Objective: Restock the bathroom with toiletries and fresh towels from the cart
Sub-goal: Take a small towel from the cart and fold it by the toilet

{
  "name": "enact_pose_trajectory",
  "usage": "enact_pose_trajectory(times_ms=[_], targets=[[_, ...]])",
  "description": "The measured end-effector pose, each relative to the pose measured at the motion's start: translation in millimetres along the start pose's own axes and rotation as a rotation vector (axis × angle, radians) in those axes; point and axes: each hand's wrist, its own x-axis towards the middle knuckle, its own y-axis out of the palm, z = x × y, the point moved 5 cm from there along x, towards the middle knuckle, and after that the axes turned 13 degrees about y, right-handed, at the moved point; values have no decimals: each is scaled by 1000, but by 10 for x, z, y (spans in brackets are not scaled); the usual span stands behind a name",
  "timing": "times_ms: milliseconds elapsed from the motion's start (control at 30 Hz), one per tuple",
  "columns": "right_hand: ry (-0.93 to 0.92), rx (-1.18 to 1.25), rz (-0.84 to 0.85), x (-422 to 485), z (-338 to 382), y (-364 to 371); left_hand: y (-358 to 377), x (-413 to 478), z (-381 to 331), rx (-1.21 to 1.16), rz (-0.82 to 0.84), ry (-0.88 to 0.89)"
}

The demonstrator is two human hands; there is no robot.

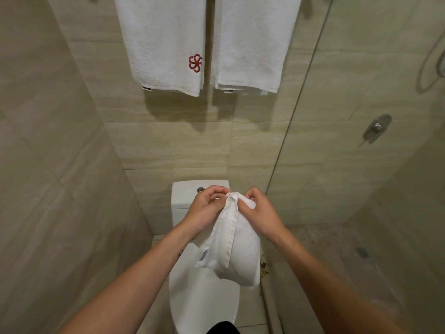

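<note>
Step in hand: you look to be on the towel part of the restock, getting a small white cloth ready to fold or hang. The cart and toiletries are out of view.
Tiled wall point(168, 141): it faces you, with the rail somewhere above the top edge of the view.
Glass panel point(301, 104): it stands to your right, and the shower valve point(376, 127) is behind it.
Hung towels: the emblem towel point(163, 44) and the plain towel point(252, 44) hang side by side, close together, with their long axes vertical.
Toilet point(199, 290): it sits below your arms with the lid down, and its tank point(185, 201) is against the wall.
Small towel point(238, 251): you hold it in the air over the toilet lid, in front of the tank. It is bunched, its long axis runs top to bottom, the pinched edge points up toward the wall, and the loose end with its label hangs toward you.
Left hand point(204, 208): its fingers point(216, 192) are curled, pinching the top edge.
Right hand point(260, 210): its fingers point(250, 192) are curled too, pinching the same edge just beside the left hand.
Next move: you likely need to draw your hands apart along that edge to open the cloth flat and keep the hem level.
</note>
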Motion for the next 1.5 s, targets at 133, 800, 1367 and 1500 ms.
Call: enact_pose_trajectory(times_ms=[133,800,1367,1500], targets=[[6,13,-33,51,11,24,71,-56,-17,-78,19,14],[26,-525,202,108,-449,0,-426,168,-232,99,-251,91],[-52,-1140,-120,119,-505,-238,-1119,186,-210,231,-766,120],[0,-1212,-142,121,-481,-272,-1150,197,-177,271,-719,140]])
